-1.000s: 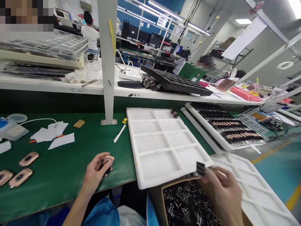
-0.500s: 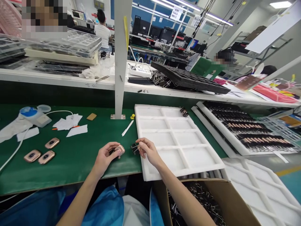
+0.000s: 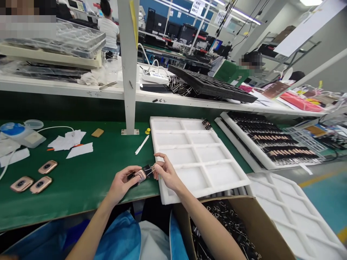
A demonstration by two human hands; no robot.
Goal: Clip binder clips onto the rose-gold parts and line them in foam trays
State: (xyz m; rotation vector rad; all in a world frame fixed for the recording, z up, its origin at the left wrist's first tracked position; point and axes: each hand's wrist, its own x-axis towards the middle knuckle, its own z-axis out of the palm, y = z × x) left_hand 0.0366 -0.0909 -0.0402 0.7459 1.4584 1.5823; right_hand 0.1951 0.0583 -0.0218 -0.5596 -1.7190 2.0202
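Note:
My left hand point(image 3: 123, 182) holds a rose-gold watch case point(image 3: 140, 176) over the green mat, near its front edge. Something black shows beside the case under my left fingers. My right hand point(image 3: 166, 171) pinches the wire handles of a black binder clip point(image 3: 147, 170), whose black body meets the right end of the case. Three more rose-gold cases lie on the mat at the left, one of them here point(image 3: 41, 184). A white foam tray point(image 3: 195, 148) lies right of my hands, with clipped pieces point(image 3: 206, 124) in its far right corner.
An open cardboard box point(image 3: 260, 224) of binder clips stands below the tray's front edge. Another foam tray point(image 3: 287, 164) at the right holds rows of clipped pieces. A white post point(image 3: 130, 72) rises behind the mat, near a white pen point(image 3: 142, 144). People are in the background.
My right hand has moved left, bringing the binder clip from beside the tray onto the case in my left hand. The camera view has shifted slightly right.

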